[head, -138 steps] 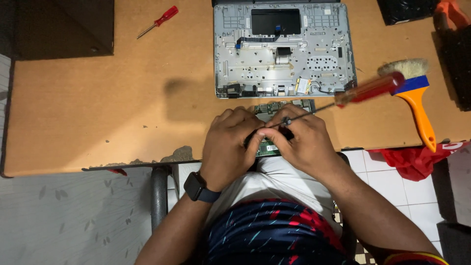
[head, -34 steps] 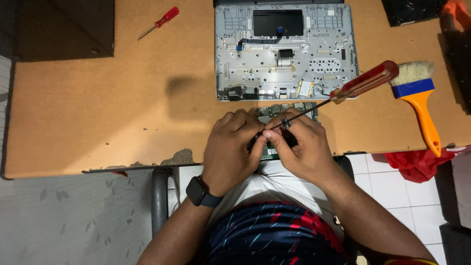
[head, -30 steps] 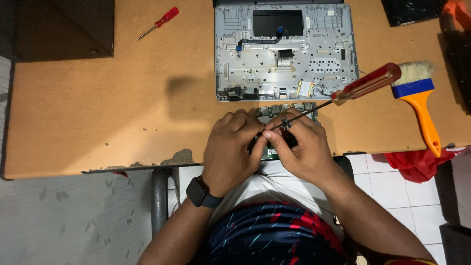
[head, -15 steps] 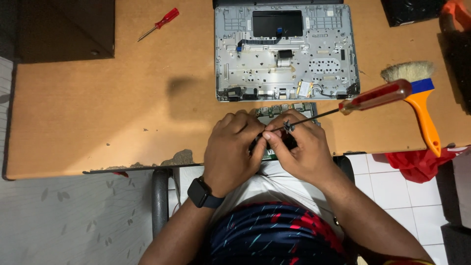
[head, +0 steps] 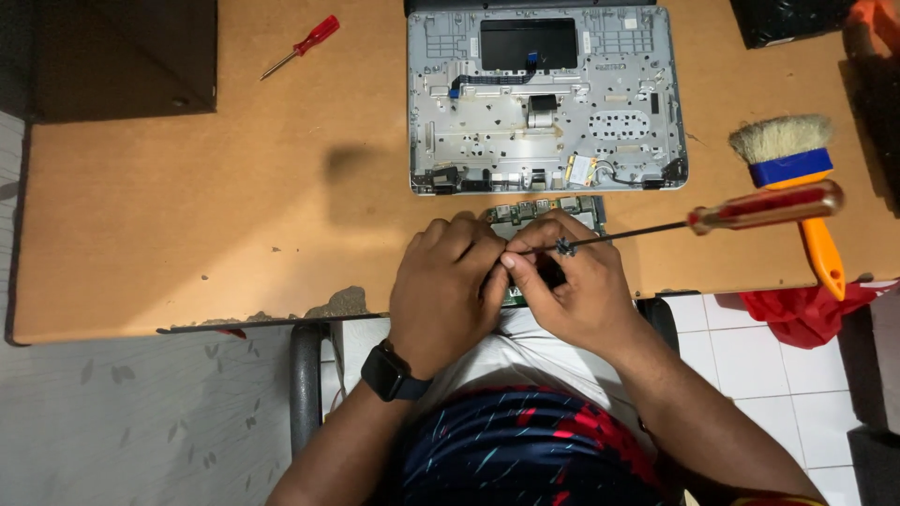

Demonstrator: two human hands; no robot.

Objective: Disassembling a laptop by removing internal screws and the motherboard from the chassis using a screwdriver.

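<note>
hands (head: 511,286) on circuit board (head: 544,214), screwdriver (head: 764,208) seemingly pinched

I see even, fairly bright overhead light on the brown surface (head: 187,225), with a soft head-shaped shadow (head: 352,178) near its middle. The focus is sharp, glare is slight, and the corners darken.

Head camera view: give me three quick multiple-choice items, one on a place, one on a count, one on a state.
1. Where is the brush?
A. right of the opened laptop base
B. left of it
C. on the floor

2. How many red-handled screwdrivers show?
A. one
B. two
C. three

3. The big screwdriver is:
A. lying flat on the table
B. held at its tip end by the right hand
C. stuck in the laptop base

Answers: 1 A, it lies beyond the base's right edge. 2 B, a small screwdriver lies far left, the big one near the hands. 3 B, fingers pinch the shaft beside the left hand over the green circuit board.
</note>
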